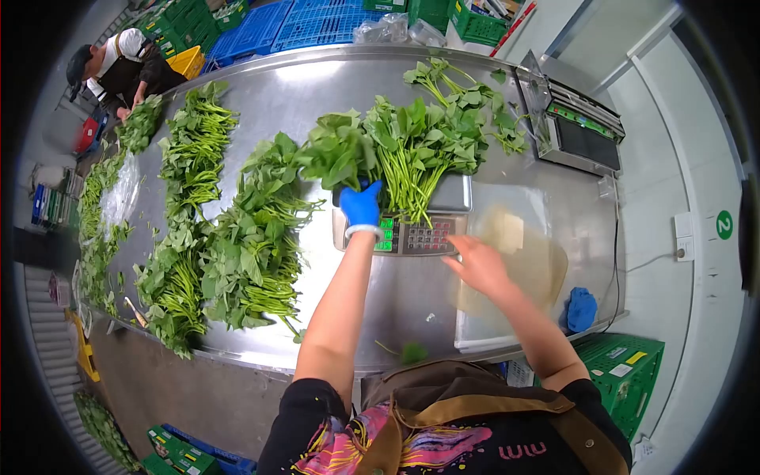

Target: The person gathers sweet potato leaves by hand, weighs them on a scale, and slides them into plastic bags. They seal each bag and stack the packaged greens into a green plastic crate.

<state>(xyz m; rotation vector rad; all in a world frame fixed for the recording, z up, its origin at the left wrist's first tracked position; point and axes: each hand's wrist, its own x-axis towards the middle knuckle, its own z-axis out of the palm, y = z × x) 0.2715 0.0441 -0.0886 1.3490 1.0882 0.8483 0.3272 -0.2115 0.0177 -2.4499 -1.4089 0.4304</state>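
Leafy greens (408, 150) on digital scale (348, 229).
Left hand (361, 207), blue-gloved: fingers clamped on leafy bunch (336, 152). Right hand (480, 265), bare: fingers apart, near keypad (426, 236).

This was a produce packing room, folks: a long metal table (419, 309) lined with leafy greens (190, 150), a digital scale (427, 241) among them, a film-wrapping machine (582, 131) at the far corner, and stacked green crates (178, 24) and blue pallets (317, 22) just beyond the edge!
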